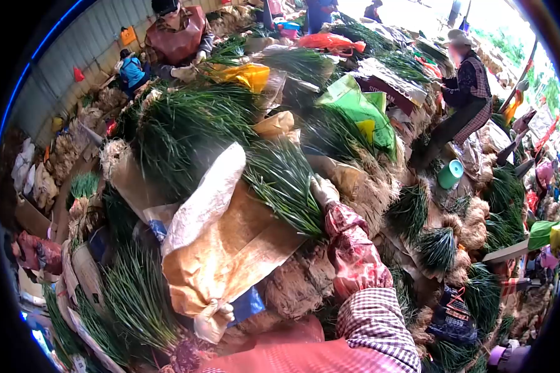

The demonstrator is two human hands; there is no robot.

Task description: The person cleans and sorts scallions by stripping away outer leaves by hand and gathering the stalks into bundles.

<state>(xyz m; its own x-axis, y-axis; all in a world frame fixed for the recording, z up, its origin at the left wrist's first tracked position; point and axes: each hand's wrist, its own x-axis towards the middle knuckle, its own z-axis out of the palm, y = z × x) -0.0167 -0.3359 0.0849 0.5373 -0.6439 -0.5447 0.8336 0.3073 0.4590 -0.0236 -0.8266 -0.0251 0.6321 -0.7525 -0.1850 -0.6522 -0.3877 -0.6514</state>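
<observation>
My left hand (213,320), in a pale glove, is closed on the lower corner of a large brown paper sheet (230,242) with a whitish folded edge. My right hand (325,190), also gloved, reaches forward and lies against the right side of a pile of long green leafy stalks (286,180); its fingers are partly hidden and I cannot make out what they hold. The paper slants up from my left hand and touches the lower side of that pile. A blue piece of plastic (247,306) shows just beside my left hand.
Bundles of green stalks with pale roots (146,298) surround me. A green plastic bag (361,112) and yellow bag (242,76) lie ahead. A teal bucket (450,174) stands right, near a person (470,87) in a cap. Another person (177,37) bends at the upper left.
</observation>
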